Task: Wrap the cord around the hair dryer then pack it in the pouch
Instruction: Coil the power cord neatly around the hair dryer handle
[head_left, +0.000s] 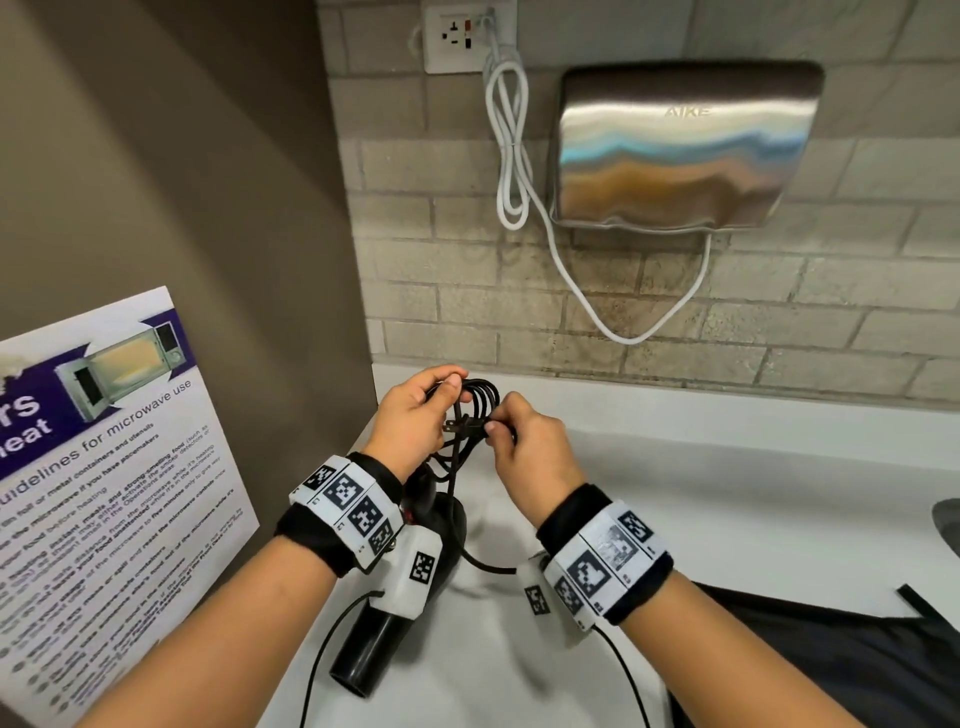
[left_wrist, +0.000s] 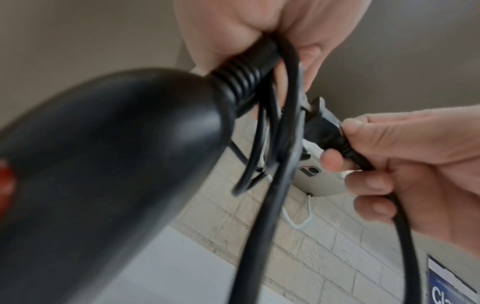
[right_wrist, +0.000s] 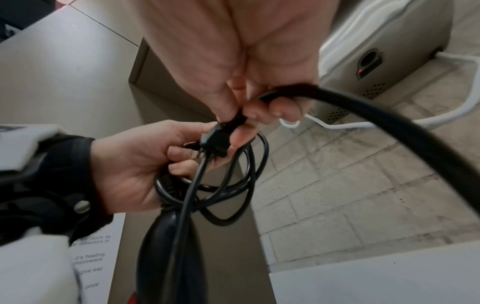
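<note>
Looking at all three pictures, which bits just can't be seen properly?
- Hair dryer: head view, the left hand and its wrist band cover the handle; left wrist view, blurred.
- Pouch: head view, cut off by the bottom edge and behind the right forearm.
- Plug: right wrist view, prongs half hidden by the right hand fingers.

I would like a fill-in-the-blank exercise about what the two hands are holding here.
1. The right hand pinches the cord's ____.
2. The left hand grips black cord gathered in ____.
3. The hair dryer is coloured ____.
4. The hand dryer hangs on the ____.

Missing words: plug; loops; black; wall
</note>
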